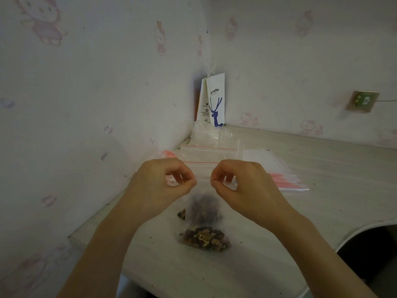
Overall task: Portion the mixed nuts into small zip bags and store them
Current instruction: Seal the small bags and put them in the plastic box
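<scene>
**While both hands pinch its top edge, a bag of nuts hangs above the table**

Where the left wall [86,104] carries pale pink cartoon wallpaper, it meets the back wall in a corner. The left hand [163,181] has thumb and forefinger curled and pinching the top strip of the held bag [203,189]. This clear bag hangs between the two hands, with dark nuts [204,206] gathered in its lower half. Below it, nearer the camera, a filled bag [205,238] lies flat on the table [322,190]. The right hand [242,186] pinches the same strip in the same way. The two hands are close together but do not touch. Behind them lies a stack of empty bags [210,150] with red lines, and a paper bag [216,100] stands upright in the corner. To the right of the right hand, more empty bags [285,179] are fanned out on the table. A socket [363,101] is set in the back wall at far right.
</scene>
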